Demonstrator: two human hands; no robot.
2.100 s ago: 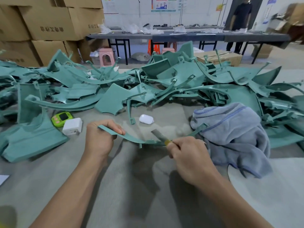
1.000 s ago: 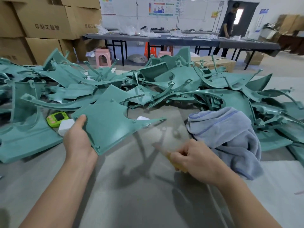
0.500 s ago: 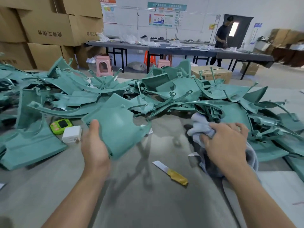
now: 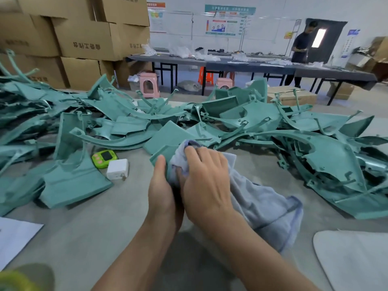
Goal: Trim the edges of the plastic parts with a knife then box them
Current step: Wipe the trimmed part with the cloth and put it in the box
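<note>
My left hand [image 4: 160, 186] grips a flat teal plastic part [image 4: 162, 153] at its near edge, thumb on top. My right hand [image 4: 204, 177] holds a grey-blue cloth [image 4: 262, 204] and presses it onto that part, covering most of it. The cloth trails down to the right onto the table. A large heap of teal plastic parts [image 4: 252, 120] covers the far side of the grey table [image 4: 105, 217]. The knife is hidden from view.
A green timer [image 4: 104, 158] and a white charger [image 4: 117, 169] lie left of my hands. White paper [image 4: 14, 238] sits at the near left. Cardboard boxes [image 4: 84, 38] stack at the back left. A person [image 4: 301, 49] stands by a far table.
My right hand put the knife down on the table, took up the cloth and brought it onto the teal part. My left hand turned that part flat side up.
</note>
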